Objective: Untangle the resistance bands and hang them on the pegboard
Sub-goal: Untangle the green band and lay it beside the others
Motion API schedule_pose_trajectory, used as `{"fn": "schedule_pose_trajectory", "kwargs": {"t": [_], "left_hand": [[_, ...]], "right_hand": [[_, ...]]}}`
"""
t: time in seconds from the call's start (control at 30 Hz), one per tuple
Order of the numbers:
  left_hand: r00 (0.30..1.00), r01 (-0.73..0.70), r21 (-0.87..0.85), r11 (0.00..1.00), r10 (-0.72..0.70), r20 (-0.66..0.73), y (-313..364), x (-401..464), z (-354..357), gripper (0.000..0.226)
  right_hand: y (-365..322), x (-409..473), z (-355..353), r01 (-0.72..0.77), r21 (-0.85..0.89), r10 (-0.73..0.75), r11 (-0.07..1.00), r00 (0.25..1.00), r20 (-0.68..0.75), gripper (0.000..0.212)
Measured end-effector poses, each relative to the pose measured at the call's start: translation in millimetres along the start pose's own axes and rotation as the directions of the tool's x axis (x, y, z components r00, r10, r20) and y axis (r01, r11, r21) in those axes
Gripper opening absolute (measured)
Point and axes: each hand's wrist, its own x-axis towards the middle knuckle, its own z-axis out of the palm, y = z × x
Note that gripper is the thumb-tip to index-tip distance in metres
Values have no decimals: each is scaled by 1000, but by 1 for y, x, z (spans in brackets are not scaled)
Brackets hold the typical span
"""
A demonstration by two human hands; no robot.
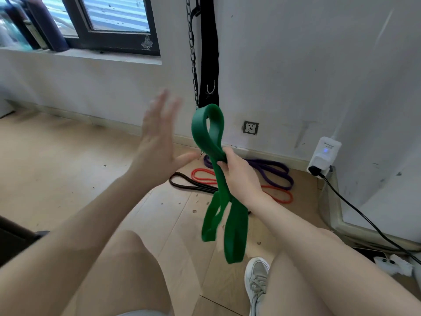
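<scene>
My right hand (239, 176) grips a wide green resistance band (210, 137) at its middle. One loop stands up above the fist and two loops hang below it. My left hand (157, 142) is raised to the left of the band, fingers spread and blurred, touching nothing. On the floor by the wall lie a purple band (275, 172), a red band (278, 195) and a thin black band (189, 183), partly overlapping. No pegboard is in view.
A black strap (208, 65) and a chain (193, 65) hang down the white wall behind the band. A wall socket (250, 127) and a plugged-in white device (324, 156) with a black cable sit right. My knees and a grey shoe (257, 279) are below.
</scene>
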Motion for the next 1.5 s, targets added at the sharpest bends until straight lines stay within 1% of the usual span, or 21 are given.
{"fn": "schedule_pose_trajectory", "kwargs": {"t": [0.03, 0.07, 0.1, 0.2, 0.3, 0.37, 0.43, 0.5, 0.57, 0.6, 0.67, 0.73, 0.8, 0.83, 0.93, 1.07, 1.13, 1.2, 1.3, 1.4, 1.5], "left_hand": [[963, -263, 247, 933, 236, 132, -1, 4, -3, 92], [879, -464, 368, 806, 369, 301, -2, 9, -1, 83], [805, -577, 409, 707, 410, 428, -2, 12, 3, 75], [720, -676, 441, 591, 402, 565, -2, 22, 19, 60], [704, -674, 469, 571, 304, 641, -3, 36, 25, 57], [689, -687, 430, 586, 335, 643, 1, 43, 28, 40], [686, -693, 377, 614, 403, 605, 8, 47, 29, 34], [709, -683, 365, 632, 457, 537, 11, 47, 36, 34], [718, -674, 324, 664, 487, 497, 17, 47, 41, 33], [722, -662, 288, 692, 487, 491, 18, 48, 43, 32], [748, -588, 265, 764, 389, 538, 17, 48, 50, 29], [760, -459, 294, 838, 198, 619, 6, 44, 63, 29], [751, -320, 216, 922, 108, 651, -7, 34, 78, 32], [764, -281, 140, 949, 133, 631, -15, 29, 87, 33], [811, -323, -27, 946, 292, 506, -41, 16, 113, 32], [838, -254, -80, 964, 261, 479, -95, -6, 147, 35], [807, -212, -72, 975, 216, 549, -135, -28, 174, 36], [756, -168, -42, 985, 156, 636, -178, -57, 206, 40], [699, 71, 1, 997, -51, 713, -229, -99, 249, 29], [629, 284, 143, 948, -297, 719, -268, -128, 287, 26], [538, 334, 311, 890, -451, 712, -298, -144, 314, 28]], "right_hand": [[1, 1, 3, 61, -136, -68, 989, 997, -47, 19], [3, 3, 7, 123, -273, -152, 954, 985, -86, 21], [5, 3, 12, 172, -396, -231, 902, 967, -107, 26], [9, 0, 13, 228, -568, -379, 790, 911, -161, 51], [22, -5, 7, 276, -561, -438, 781, 881, -177, 50], [26, -9, -1, 272, -436, -361, 858, 923, -135, 38], [29, -9, -13, 129, -122, -126, 984, 992, 32, 29], [35, -8, -24, -89, 171, 42, 981, 963, 266, 28], [43, -9, -26, -237, 339, 77, 910, 902, 424, 34], [47, -9, -25, -287, 377, 86, 880, 879, 469, 36], [53, -6, -25, -337, 364, 111, 868, 846, 521, 42], [62, 2, -30, -335, 282, 130, 899, 819, 558, 46], [72, 11, -35, -299, 170, 142, 939, 787, 600, 42], [75, 15, -37, -280, 115, 154, 953, 776, 612, 40], [84, 30, -35, -251, 20, 182, 968, 753, 632, 39], [97, 59, 14, -212, -60, 199, 975, 732, 651, 42], [110, 68, 65, -203, -111, 222, 973, 694, 685, 45], [128, 75, 124, -188, -173, 254, 967, 616, 746, 47], [157, 85, 204, -229, -208, 303, 951, 561, 770, 40], [176, 90, 276, -271, -221, 340, 937, 559, 756, 34], [183, 88, 335, -220, -274, 351, 936, 627, 696, 34]]}}
